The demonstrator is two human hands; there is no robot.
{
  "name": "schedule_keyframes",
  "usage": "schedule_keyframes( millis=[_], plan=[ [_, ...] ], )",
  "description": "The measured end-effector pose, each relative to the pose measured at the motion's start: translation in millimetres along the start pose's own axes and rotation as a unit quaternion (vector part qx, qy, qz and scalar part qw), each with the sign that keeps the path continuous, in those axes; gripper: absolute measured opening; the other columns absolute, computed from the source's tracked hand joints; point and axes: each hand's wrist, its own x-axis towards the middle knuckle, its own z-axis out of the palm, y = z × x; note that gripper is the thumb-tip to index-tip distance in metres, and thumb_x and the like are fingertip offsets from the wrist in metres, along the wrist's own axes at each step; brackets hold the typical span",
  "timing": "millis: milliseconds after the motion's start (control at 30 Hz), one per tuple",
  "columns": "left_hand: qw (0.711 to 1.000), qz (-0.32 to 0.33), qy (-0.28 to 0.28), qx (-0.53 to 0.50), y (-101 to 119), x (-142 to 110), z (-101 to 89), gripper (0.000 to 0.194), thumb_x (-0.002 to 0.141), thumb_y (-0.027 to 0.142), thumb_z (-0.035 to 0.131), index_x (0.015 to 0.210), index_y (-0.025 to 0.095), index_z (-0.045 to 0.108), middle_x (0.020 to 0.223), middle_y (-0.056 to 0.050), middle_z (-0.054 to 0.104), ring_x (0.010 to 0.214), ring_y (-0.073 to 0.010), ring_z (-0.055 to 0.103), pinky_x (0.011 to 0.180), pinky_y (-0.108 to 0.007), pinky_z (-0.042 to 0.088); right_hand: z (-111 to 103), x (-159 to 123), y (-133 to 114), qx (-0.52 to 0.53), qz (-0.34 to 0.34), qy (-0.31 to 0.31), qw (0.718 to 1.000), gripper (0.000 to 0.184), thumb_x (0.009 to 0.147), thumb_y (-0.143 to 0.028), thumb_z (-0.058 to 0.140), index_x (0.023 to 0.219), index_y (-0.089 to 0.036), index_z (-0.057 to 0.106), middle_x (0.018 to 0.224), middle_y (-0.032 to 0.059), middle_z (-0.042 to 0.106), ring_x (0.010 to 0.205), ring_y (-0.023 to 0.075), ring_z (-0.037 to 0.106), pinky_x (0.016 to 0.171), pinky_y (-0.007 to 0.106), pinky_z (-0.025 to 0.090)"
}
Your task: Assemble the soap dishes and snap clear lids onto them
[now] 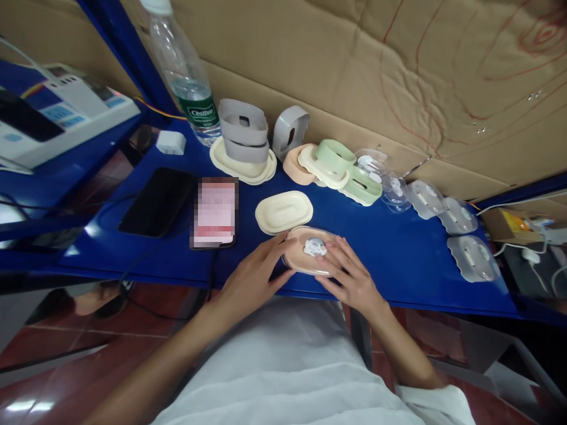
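Close to the table's front edge, my left hand [254,271] and my right hand [349,274] grip a peach oval soap box [299,254] from its two sides. A clear lid seems to cover it, and a white sticker [315,247] shows on top. My left thumb and fingers pinch the left end; my right fingers curve round the right end, some lying over the top. The underside of the box is hidden. Just behind it lies a cream oval tray [283,212], apart from my fingers.
Behind stand grey box parts [243,127], a cream tray [217,156], and green parts [334,156]. Several clear lids [472,260] line the right side. A water bottle [190,88], a white charger [171,142], a black phone [157,200] and a lit phone [215,212] are leftward. Cardboard [310,53] rises behind.
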Motion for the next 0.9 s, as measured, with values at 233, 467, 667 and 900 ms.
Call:
schedule_keyframes(
  millis=[233, 467, 667, 900],
  plan=[
    [1.000, -0.006, -0.011, -0.002, 2.8, 1.3, -2.2, 0.061, 0.109, 0.033, 0.065, 0.165, 0.032, 0.041, 0.169, -0.011, 0.053, 0.154, -0.0281, 0.057, 0.124, -0.047, 0.053, -7.0, 5.6, 8.1, 0.067, 0.058, -0.005, 0.996, 0.077, 0.101, -0.022, 0.079, 0.168, -0.039, 0.048, 0.176, 0.0045, 0.046, 0.165, 0.0364, 0.040, 0.127, 0.063, 0.051],
    [0.999, -0.015, -0.006, -0.028, -1.9, 0.1, -2.4, 0.053, 0.110, 0.035, 0.063, 0.161, 0.032, 0.048, 0.168, -0.011, 0.055, 0.153, -0.0290, 0.058, 0.124, -0.049, 0.053, -5.5, -2.2, 5.4, -0.009, 0.017, -0.032, 0.999, 0.083, 0.100, -0.022, 0.080, 0.172, -0.036, 0.042, 0.179, 0.0054, 0.040, 0.167, 0.0374, 0.035, 0.132, 0.063, 0.046],
    [0.999, -0.022, -0.003, -0.040, -3.9, -1.8, -2.0, 0.053, 0.109, 0.037, 0.065, 0.159, 0.031, 0.050, 0.165, -0.010, 0.058, 0.151, -0.0281, 0.059, 0.125, -0.048, 0.053, -4.5, 2.1, 5.2, 0.020, 0.042, -0.043, 0.998, 0.076, 0.105, -0.026, 0.073, 0.172, -0.039, 0.041, 0.178, 0.0051, 0.043, 0.168, 0.0375, 0.034, 0.131, 0.066, 0.044],
    [0.999, -0.016, -0.019, -0.035, 0.4, 0.8, -6.6, 0.059, 0.110, 0.034, 0.062, 0.166, 0.034, 0.042, 0.170, -0.009, 0.054, 0.155, -0.0278, 0.055, 0.126, -0.049, 0.052, -5.8, -1.6, 7.3, 0.022, 0.048, -0.033, 0.998, 0.085, 0.100, -0.026, 0.079, 0.173, -0.043, 0.038, 0.178, 0.0035, 0.043, 0.162, 0.0378, 0.045, 0.130, 0.064, 0.048]
  ],
)
